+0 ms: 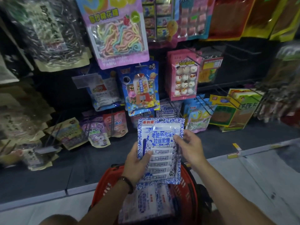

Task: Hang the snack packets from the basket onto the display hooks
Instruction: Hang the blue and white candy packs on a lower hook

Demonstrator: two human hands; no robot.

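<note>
Blue-and-white snack packet [160,143], upright over red basket [103,190], long axis vertical, hang-hole end up, just below matching packets [168,110] on display hook. Grip: left hand [138,166] round lower left edge, right hand [188,146] pinching right edge, nearer top

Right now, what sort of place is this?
Probably a shop's snack aisle: the pink marshmallow packet and others hang on wire hooks, a red shopping basket holds more packets, and left hand and right hand hold a blue-and-white packet.
</note>
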